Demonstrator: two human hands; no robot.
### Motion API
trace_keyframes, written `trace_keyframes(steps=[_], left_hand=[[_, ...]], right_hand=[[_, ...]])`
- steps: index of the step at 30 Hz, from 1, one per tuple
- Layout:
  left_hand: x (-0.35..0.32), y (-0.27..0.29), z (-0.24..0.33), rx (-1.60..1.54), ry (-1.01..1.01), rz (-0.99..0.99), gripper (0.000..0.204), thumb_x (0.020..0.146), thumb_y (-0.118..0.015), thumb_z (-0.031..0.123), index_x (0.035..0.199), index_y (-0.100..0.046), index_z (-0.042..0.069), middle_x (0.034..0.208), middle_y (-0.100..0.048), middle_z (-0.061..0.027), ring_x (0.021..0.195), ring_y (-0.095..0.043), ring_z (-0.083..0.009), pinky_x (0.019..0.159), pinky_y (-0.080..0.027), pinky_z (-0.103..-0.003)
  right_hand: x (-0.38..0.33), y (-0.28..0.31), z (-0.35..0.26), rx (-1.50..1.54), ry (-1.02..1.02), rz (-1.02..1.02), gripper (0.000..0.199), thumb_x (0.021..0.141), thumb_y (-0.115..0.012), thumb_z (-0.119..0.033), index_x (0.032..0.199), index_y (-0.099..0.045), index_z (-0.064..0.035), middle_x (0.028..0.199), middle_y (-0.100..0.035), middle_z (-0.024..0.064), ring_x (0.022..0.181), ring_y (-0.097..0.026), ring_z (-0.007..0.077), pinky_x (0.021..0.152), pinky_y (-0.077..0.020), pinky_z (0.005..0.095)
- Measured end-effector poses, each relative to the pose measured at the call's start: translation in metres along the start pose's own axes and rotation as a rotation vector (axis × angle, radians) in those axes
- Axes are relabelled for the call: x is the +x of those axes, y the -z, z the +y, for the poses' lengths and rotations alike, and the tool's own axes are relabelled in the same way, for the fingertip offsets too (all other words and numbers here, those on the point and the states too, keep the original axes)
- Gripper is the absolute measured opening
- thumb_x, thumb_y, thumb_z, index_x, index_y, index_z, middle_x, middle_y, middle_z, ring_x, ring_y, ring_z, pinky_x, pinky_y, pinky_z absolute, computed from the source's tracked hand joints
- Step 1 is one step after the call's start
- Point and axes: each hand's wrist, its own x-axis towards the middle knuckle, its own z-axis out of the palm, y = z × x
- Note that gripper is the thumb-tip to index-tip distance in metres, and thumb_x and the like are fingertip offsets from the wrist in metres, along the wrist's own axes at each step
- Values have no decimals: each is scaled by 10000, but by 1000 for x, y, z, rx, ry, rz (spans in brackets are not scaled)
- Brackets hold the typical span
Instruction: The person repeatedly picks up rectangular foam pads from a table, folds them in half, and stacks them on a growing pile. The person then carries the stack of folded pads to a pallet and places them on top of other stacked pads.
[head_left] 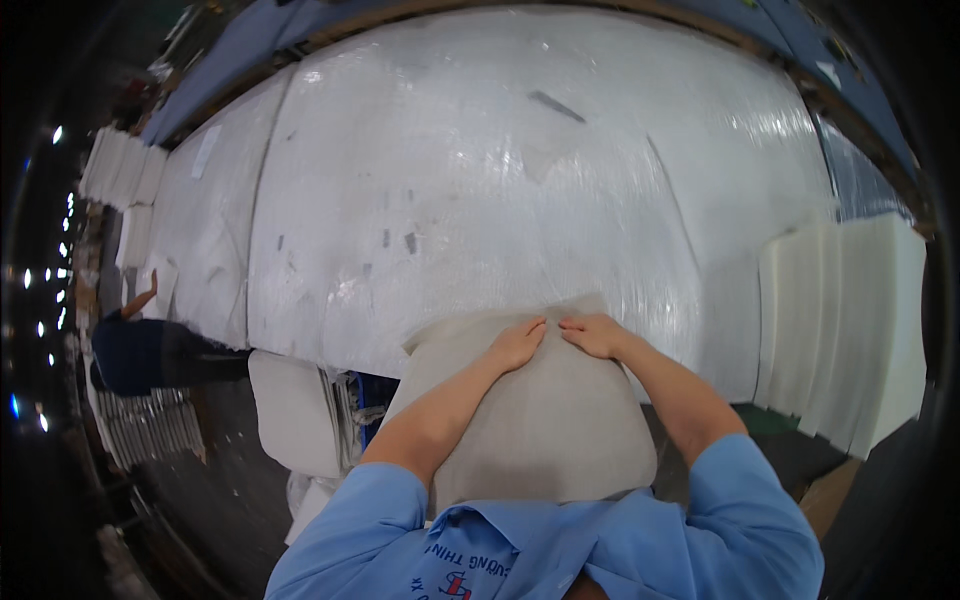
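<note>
**Ana:** Where the two forearms come up from the lower edge, what do the hands rest on?

**Ben:** Both lie flat on a beige cushion cover, a soft padded piece that sits at the near edge of the worktop and hangs over it toward the person. The left hand and the right hand meet at its far edge, fingertips almost touching each other.

**Ana:** And each grip, is it clamped on the fabric?

**Ben:** No. The fingers of both hands are stretched out and pressed palm-down on the cover; neither grip is closed round anything.

**Ana:** What covers the worktop?

**Ben:** A wide, shiny white plastic sheet, wrinkled, with seams running across it. It fills most of the view beyond the cushion cover.

**Ana:** Anything to the right?

**Ben:** A stack of white foam slabs, standing side by side on edge, near the right hand but apart from it.

**Ana:** To the left?

**Ben:** A white padded piece just beside the cover, below the worktop edge. Farther left, another person in dark clothes reaches an arm up to the worktop, well apart from the wearer. More white foam pieces are stacked at the far left corner.

**Ana:** And the wearer's sleeves?

**Ben:** Short, light blue.
</note>
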Motion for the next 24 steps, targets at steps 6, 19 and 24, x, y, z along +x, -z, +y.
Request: trace_keyframes(steps=[6, 19, 24], left_hand=[[-89, 81, -37, 246, -31, 27, 555, 1039, -494, 406, 1452, -557, 41, 1444, -600, -173, 1347, -547, -337, 1151, -399, -389], [-280, 49, -77, -1599, -378, 711, 594, 1065, -441, 476, 1376, -610, -1, 1164, -704, -110, 1061, -673, -241, 946, -536, -385], [-266, 83, -15, -1455, -274, 771, 659, 1084, -339, 536, 1266, -666, -7, 1001, -725, -102, 965, -682, -227, 920, -516, -378]], right_hand=[[-69, 10, -5, 543, 96, 176, 436, 1003, -632, -298, 1368, -657, -61, 1510, -563, 120, 1432, -476, 274, 1188, -347, 366], [-204, 11, -102, 709, 495, 529, 464, 1039, -521, -334, 1141, -718, 73, 1217, -707, 172, 1162, -644, 257, 1056, -448, 370], [-178, 48, -75, 899, 480, 622, 442, 1047, -499, -305, 1106, -706, 81, 1019, -744, 182, 988, -695, 244, 936, -512, 351]])
